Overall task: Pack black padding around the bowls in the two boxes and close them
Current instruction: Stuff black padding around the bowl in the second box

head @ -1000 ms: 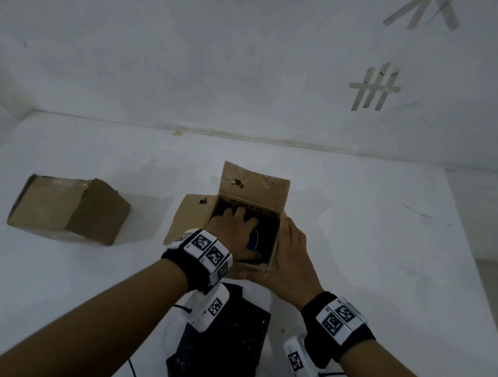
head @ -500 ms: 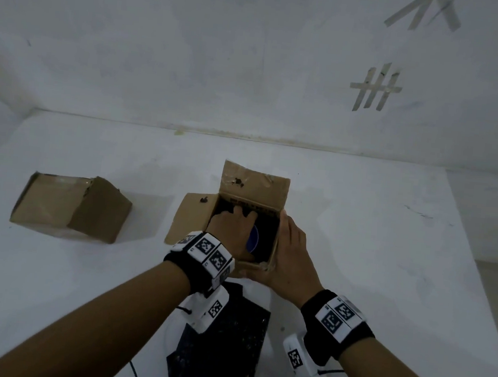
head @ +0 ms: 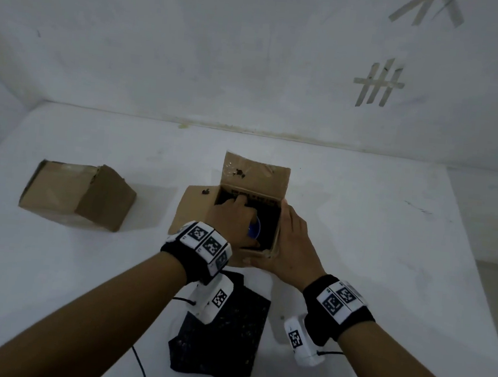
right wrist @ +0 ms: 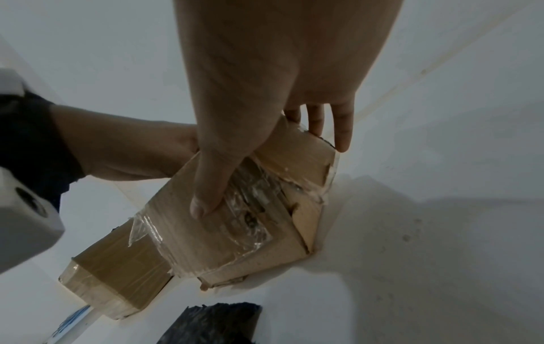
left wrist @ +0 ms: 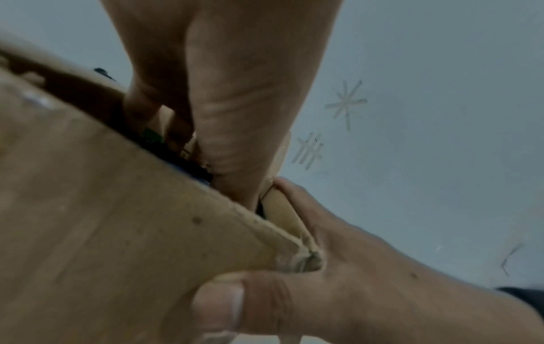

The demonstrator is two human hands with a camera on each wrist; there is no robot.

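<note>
An open cardboard box (head: 254,178) stands mid-table with its far flap up. Inside it shows a blue bowl (head: 254,230) ringed by black padding (head: 270,227). My left hand (head: 232,217) reaches into the box, fingers pressing down on padding at the far left side; in the left wrist view the fingers (left wrist: 176,121) go down behind the box wall (left wrist: 103,209). My right hand (head: 292,244) grips the box's near right corner, thumb (right wrist: 209,200) flat on the taped near wall (right wrist: 206,244), fingers along the right side. A second box (head: 76,196) lies closed at the left.
A pile of loose black padding sheets (head: 227,332) lies on the white table (head: 373,246) just in front of the open box, under my left wrist. A cable (head: 140,369) runs off the near edge. White walls close the back and left.
My left hand has worked slightly deeper toward the box's far left corner, baring a bit more of the blue bowl. The right hand has kept its hold on the corner.
</note>
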